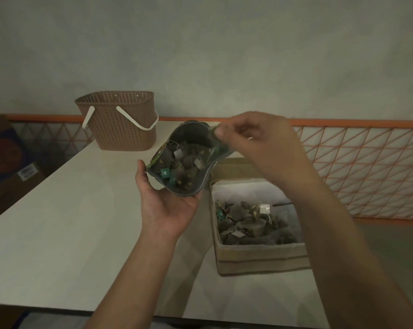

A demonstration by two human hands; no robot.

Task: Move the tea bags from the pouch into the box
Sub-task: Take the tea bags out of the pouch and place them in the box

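Note:
An open foil pouch [189, 136] is held above the table, its mouth facing me, with several tea bags [179, 167] and green tags inside. My left hand [170, 205] cradles the pouch from below, fingers curled round its lower edge. My right hand [255, 143] pinches the pouch's upper right rim. To the right on the table stands an open cardboard box [260, 255] holding several tea bags [250, 222] with white and green tags.
A brown perforated basket [122, 124] with white handles stands at the table's far left edge. The white table [58, 233] stretches to the left. An orange lattice railing [367, 167] runs behind on the right. A cardboard carton [8, 162] sits on the floor at left.

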